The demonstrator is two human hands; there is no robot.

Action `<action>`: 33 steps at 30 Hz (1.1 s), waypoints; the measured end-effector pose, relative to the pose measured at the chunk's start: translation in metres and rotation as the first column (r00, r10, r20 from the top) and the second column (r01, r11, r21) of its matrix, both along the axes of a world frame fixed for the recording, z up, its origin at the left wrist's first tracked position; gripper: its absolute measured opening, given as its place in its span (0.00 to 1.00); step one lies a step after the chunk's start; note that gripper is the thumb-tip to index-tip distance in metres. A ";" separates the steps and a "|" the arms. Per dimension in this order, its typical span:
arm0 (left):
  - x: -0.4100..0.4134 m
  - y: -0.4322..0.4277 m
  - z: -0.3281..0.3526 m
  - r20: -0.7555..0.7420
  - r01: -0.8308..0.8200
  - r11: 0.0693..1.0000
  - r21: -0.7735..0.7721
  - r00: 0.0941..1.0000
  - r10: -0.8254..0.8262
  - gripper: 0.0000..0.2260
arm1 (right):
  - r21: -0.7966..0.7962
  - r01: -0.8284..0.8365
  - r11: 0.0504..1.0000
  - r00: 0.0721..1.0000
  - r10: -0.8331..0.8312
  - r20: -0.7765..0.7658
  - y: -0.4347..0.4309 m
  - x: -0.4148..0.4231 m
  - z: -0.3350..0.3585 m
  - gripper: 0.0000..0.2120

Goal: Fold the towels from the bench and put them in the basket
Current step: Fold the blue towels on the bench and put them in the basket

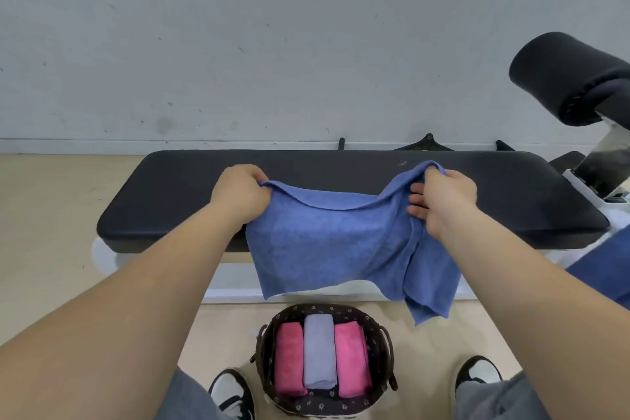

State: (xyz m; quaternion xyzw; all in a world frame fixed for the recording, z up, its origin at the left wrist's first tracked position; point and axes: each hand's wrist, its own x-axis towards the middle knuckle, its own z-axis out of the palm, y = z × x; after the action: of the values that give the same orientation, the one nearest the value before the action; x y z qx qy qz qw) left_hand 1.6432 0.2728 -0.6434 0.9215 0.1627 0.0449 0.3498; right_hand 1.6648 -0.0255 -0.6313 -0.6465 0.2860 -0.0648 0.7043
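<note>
Gripping the top edge of the blue towel (327, 242): left hand (238, 193) pinches its left corner, right hand (443, 201) its right corner, both above the middle of the bench (170, 187). The towel sags between the grips and hangs past the bench's near edge. Below on the floor (51, 215), the basket (262, 344) holds three folded towels side by side: pink towel (289, 358), pale lilac towel (318, 351), second pink towel (351, 358).
</note>
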 end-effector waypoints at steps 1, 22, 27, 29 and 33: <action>0.003 0.002 0.002 0.023 -0.053 0.994 -0.097 0.998 0.056 0.07 | -0.027 0.023 0.999 1.000 -0.023 0.005 -0.002 0.003 -0.001 0.05; 0.066 0.023 0.009 0.086 -0.249 0.801 -0.545 0.933 0.349 0.14 | 0.104 -0.271 0.957 0.959 0.259 0.112 0.048 0.086 -0.009 0.09; 0.063 0.009 0.010 0.128 -0.141 0.910 -0.389 0.970 0.205 0.32 | -0.054 -0.263 0.963 0.952 0.268 0.149 0.033 0.085 0.000 0.31; 0.060 -0.001 0.010 0.180 -0.069 0.952 -0.299 0.975 0.127 0.28 | -0.189 -0.224 0.956 0.954 0.255 0.160 0.026 0.080 0.006 0.28; 0.059 -0.031 0.009 0.232 0.084 0.991 -0.104 0.971 -0.058 0.16 | -0.347 -0.227 0.910 0.951 0.284 0.125 0.000 0.069 0.014 0.15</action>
State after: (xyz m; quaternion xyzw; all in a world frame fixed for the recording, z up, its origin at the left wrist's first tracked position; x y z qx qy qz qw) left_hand 1.7019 0.2420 -0.6348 0.8941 0.0906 0.1287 0.4193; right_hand 1.7334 -0.0256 -0.6174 -0.7785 0.1219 -0.0741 0.6112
